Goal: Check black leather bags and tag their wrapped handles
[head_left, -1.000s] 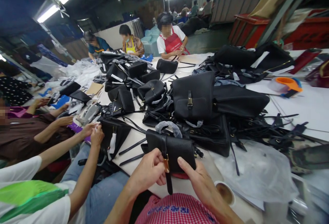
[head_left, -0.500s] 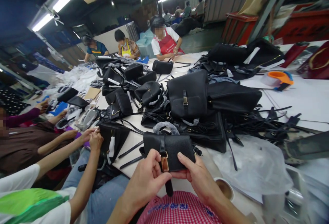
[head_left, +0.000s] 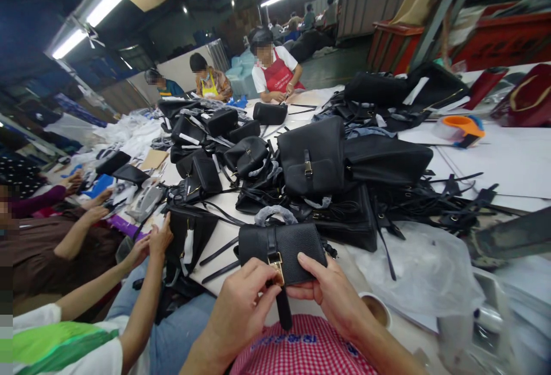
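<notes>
A small black leather bag (head_left: 301,246) is held in front of my lap, its wrapped grey handle (head_left: 275,214) arching up behind it. My right hand (head_left: 325,283) grips the bag's lower right side, thumb on the front and fingers underneath. My left hand (head_left: 253,294) pinches the gold buckle (head_left: 279,271) on the front strap between thumb and fingertips, which partly cover it. Below the buckle the black strap end (head_left: 284,309) hangs down over the red checked apron (head_left: 310,349).
Larger black backpacks (head_left: 312,159) and several bags pile up on the table ahead. Clear plastic (head_left: 417,271), a cup (head_left: 376,309) and an orange tape dispenser (head_left: 458,128) lie to the right. A co-worker's hands (head_left: 159,237) are close on the left; others work across the table.
My left fingers have shifted onto the gold buckle, which now sits tilted and more covered. The right hand keeps its hold on the bag. The neighbouring co-worker's hands have moved apart and lower.
</notes>
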### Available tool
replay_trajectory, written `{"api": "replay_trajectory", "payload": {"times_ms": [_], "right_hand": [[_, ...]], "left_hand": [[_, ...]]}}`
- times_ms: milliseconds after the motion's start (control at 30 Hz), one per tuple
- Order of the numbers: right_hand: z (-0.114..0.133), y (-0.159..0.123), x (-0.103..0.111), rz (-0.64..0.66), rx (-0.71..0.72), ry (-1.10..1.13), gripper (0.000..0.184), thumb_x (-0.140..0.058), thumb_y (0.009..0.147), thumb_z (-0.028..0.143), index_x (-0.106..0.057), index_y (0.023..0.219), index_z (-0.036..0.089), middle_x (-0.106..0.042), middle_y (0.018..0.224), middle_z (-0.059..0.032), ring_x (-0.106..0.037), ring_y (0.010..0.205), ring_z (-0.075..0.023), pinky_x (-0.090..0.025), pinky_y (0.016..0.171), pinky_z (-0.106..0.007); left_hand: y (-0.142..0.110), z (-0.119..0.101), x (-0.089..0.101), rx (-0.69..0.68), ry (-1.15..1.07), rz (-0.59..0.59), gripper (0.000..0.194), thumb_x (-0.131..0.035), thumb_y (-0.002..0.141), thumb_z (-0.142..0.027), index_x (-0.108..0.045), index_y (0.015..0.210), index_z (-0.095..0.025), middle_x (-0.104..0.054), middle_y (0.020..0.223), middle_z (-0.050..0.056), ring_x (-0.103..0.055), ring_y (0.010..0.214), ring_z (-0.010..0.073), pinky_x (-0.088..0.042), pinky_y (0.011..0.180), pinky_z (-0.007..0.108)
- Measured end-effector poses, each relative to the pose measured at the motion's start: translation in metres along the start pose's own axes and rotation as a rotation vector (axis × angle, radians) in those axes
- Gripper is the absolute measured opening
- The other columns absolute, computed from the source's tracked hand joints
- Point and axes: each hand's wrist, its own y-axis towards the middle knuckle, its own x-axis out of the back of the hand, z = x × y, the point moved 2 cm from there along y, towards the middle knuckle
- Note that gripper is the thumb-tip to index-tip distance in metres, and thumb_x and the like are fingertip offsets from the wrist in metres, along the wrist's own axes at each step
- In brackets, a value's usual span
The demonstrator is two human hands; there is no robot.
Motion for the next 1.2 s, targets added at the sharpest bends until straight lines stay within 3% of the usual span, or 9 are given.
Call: {"api": "replay_trajectory", "payload": {"times_ms": [167, 567, 633, 733, 833, 900, 933, 1067, 1200], "right_hand": [[0.003, -0.004, -0.004, -0.037, -0.018, 0.019, 0.037, -0.072, 0.076, 0.033, -0.056, 0.104, 0.015, -0.077, 0.088, -0.0095, -0.075, 0.077, -0.0269, -0.061, 0.069, -0.041], [-0.005, -0.004, -0.007, -0.104, -0.026, 0.003, 0.036, -0.073, 0.074, 0.033, -0.058, 0.101, 0.015, -0.077, 0.087, -0.0095, -0.075, 0.075, -0.0260, -0.062, 0.070, -0.041], [-0.004, -0.004, -0.007, -0.116, -0.025, 0.004, 0.036, -0.074, 0.073, 0.033, -0.059, 0.099, 0.014, -0.077, 0.085, -0.0097, -0.075, 0.073, -0.0259, -0.062, 0.069, -0.041], [-0.002, -0.004, -0.006, -0.129, -0.024, 0.014, 0.036, -0.074, 0.073, 0.033, -0.059, 0.099, 0.014, -0.077, 0.086, -0.0102, -0.075, 0.071, -0.0261, -0.062, 0.069, -0.043], [-0.002, -0.005, -0.005, -0.088, -0.013, 0.031, 0.039, -0.074, 0.075, 0.035, -0.058, 0.104, 0.015, -0.077, 0.089, -0.0110, -0.075, 0.076, -0.0276, -0.061, 0.072, -0.046], [-0.004, -0.005, -0.005, -0.040, -0.005, 0.045, 0.041, -0.074, 0.076, 0.037, -0.059, 0.107, 0.015, -0.077, 0.092, -0.0109, -0.075, 0.080, -0.0282, -0.060, 0.075, -0.047], [-0.005, -0.005, -0.006, -0.021, -0.003, 0.054, 0.041, -0.075, 0.076, 0.037, -0.059, 0.107, 0.016, -0.077, 0.093, -0.0106, -0.074, 0.082, -0.0282, -0.060, 0.077, -0.047], [-0.010, -0.005, -0.006, -0.010, -0.013, 0.082, 0.038, -0.076, 0.076, 0.038, -0.061, 0.103, 0.016, -0.077, 0.093, -0.0086, -0.074, 0.086, -0.0268, -0.059, 0.080, -0.044], [-0.016, -0.004, -0.006, 0.000, -0.038, 0.081, 0.038, -0.077, 0.076, 0.036, -0.061, 0.105, 0.016, -0.077, 0.096, -0.0087, -0.073, 0.089, -0.0258, -0.059, 0.080, -0.042]], "left_hand": [[-0.005, -0.004, -0.002, -0.254, 0.246, -0.027, 0.021, -0.041, 0.093, -0.010, -0.058, 0.085, -0.018, -0.062, 0.077, 0.002, -0.060, 0.068, 0.0152, -0.049, 0.061, 0.024], [0.000, 0.004, -0.013, -0.340, 0.382, 0.012, 0.020, -0.038, 0.087, -0.005, -0.050, 0.079, -0.019, -0.054, 0.070, 0.001, -0.055, 0.062, 0.0169, -0.045, 0.053, 0.025], [0.004, 0.011, -0.013, -0.300, 0.384, 0.011, 0.020, -0.039, 0.087, -0.006, -0.051, 0.079, -0.020, -0.054, 0.070, 0.002, -0.055, 0.062, 0.0173, -0.044, 0.052, 0.026], [0.009, 0.021, -0.003, -0.123, 0.264, -0.028, 0.021, -0.038, 0.090, -0.010, -0.050, 0.075, -0.020, -0.054, 0.069, 0.000, -0.054, 0.059, 0.0149, -0.044, 0.053, 0.025], [0.005, 0.027, 0.007, 0.111, -0.062, -0.042, 0.017, -0.040, 0.092, -0.016, -0.052, 0.080, -0.020, -0.053, 0.065, -0.003, -0.054, 0.058, 0.0119, -0.044, 0.055, 0.022], [-0.003, 0.028, 0.006, 0.224, -0.269, -0.021, 0.009, -0.048, 0.090, -0.018, -0.056, 0.093, -0.020, -0.054, 0.068, -0.004, -0.056, 0.059, 0.0112, -0.045, 0.054, 0.020], [-0.007, 0.027, 0.004, 0.254, -0.340, -0.009, 0.015, -0.053, 0.087, -0.017, -0.057, 0.101, -0.020, -0.056, 0.071, -0.003, -0.056, 0.060, 0.0112, -0.045, 0.053, 0.020], [-0.018, 0.026, -0.011, 0.218, -0.380, -0.037, 0.049, -0.062, 0.077, -0.008, -0.056, 0.122, -0.026, -0.057, 0.086, -0.001, -0.057, 0.066, 0.0114, -0.049, 0.057, 0.021], [-0.020, 0.026, -0.018, 0.142, -0.314, -0.085, 0.041, -0.059, 0.082, -0.008, -0.060, 0.119, -0.026, -0.058, 0.088, 0.001, -0.057, 0.066, 0.0116, -0.050, 0.061, 0.023]]}}
